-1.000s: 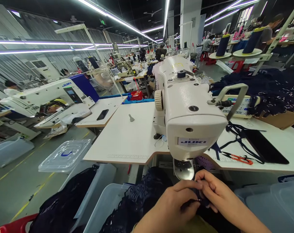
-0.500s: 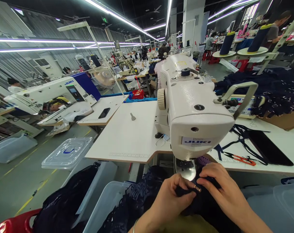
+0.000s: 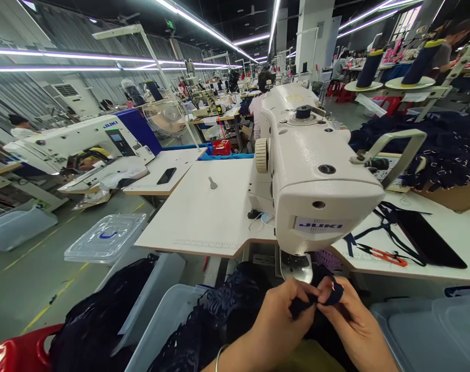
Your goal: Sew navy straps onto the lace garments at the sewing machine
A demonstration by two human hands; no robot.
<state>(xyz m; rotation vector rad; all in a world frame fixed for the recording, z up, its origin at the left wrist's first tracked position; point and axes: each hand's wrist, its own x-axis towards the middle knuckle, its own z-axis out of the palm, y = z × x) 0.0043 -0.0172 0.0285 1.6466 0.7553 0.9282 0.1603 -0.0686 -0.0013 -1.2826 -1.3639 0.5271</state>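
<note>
My left hand point(image 3: 283, 312) is closed in a pinch on a navy fabric strap point(image 3: 336, 293), just below the head of the white sewing machine point(image 3: 326, 191). My right hand point(image 3: 351, 320) grips the same strap, which curls in a loop over its fingers. The fingertips of both hands meet in front of the machine's shiny metal plate point(image 3: 297, 267). Whatever small part lies between them is covered by the fingers. More dark fabric hangs beneath the hands, its outline hard to make out.
Left of my hands, a clear plastic bin point(image 3: 161, 315) holds navy straps. Orange-handled snips point(image 3: 388, 256) and a black flat slab point(image 3: 430, 237) lie on the table at right. A small metal key-shaped piece point(image 3: 212, 183) rests on the white tabletop point(image 3: 203, 217).
My right hand has come against the left, and a loop of strap now shows over its fingers. The copper-coloured metal piece at my left fingertips is no longer visible.
</note>
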